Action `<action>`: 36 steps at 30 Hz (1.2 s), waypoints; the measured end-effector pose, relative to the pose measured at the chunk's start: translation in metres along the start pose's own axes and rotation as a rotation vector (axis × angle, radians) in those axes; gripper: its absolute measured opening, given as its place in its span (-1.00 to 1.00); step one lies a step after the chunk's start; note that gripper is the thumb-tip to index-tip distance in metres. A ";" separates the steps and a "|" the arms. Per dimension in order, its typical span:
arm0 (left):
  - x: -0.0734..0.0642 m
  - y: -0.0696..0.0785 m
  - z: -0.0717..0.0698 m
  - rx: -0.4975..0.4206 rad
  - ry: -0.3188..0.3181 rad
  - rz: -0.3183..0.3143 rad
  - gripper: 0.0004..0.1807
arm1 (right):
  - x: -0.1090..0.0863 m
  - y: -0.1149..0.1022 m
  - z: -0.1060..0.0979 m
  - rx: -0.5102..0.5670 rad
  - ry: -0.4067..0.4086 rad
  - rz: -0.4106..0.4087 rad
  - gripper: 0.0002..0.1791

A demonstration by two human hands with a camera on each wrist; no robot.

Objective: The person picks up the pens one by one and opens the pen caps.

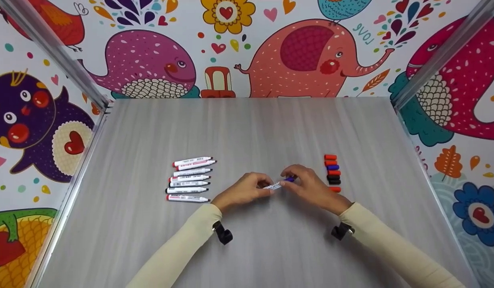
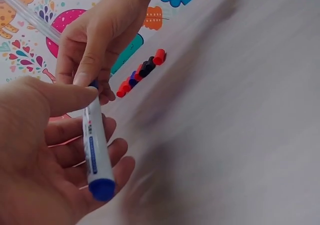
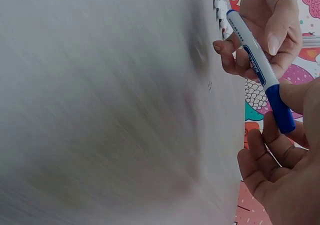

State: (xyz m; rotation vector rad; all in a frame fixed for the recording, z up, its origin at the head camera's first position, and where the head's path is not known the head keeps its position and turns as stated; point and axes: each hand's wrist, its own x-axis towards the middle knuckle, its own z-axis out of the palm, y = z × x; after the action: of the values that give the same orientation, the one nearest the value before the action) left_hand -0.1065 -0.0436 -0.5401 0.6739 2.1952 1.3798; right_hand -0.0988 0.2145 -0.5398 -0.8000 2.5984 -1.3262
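Note:
A white marker (image 1: 274, 186) with a blue end plug and its blue cap (image 3: 281, 109) on is held between both hands above the middle of the table. The left hand (image 1: 247, 189) holds the white barrel, its thumb across it and fingers behind, as the left wrist view shows. The right hand (image 1: 311, 187) pinches the blue cap between thumb and fingers; its other fingers are loosely bent. Left of the hands, several uncapped white markers (image 1: 187, 190) lie in a column, tips to the right. Right of them, several loose caps (image 1: 333, 173) in red, blue and black form another column.
The grey wood-grain table (image 1: 263, 132) has metal rails (image 1: 77, 182) along its side. Walls printed with cartoon animals (image 1: 303, 60) stand at the back and both sides. A black band with a camera (image 1: 223, 233) sits on each sleeved wrist.

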 end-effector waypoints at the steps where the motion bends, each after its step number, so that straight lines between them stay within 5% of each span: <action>1: 0.000 0.000 0.000 0.018 0.003 0.002 -0.81 | 0.000 -0.001 0.000 -0.002 -0.006 0.001 -0.71; 13: 0.002 0.007 0.002 0.173 0.052 0.099 -0.93 | -0.005 0.002 0.004 -0.024 -0.030 -0.008 -0.73; 26: 0.001 0.007 0.008 0.248 0.088 0.078 -0.95 | -0.011 0.003 0.010 -0.070 -0.061 -0.051 -0.85; 36: -0.002 0.009 0.008 0.370 0.177 0.197 -0.90 | -0.009 -0.002 0.007 -0.123 -0.101 -0.080 -0.86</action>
State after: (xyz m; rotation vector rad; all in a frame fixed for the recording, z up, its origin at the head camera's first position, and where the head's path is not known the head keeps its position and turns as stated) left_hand -0.0986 -0.0358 -0.5351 0.9518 2.6200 1.1694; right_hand -0.0880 0.2130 -0.5441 -0.9735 2.6139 -1.1223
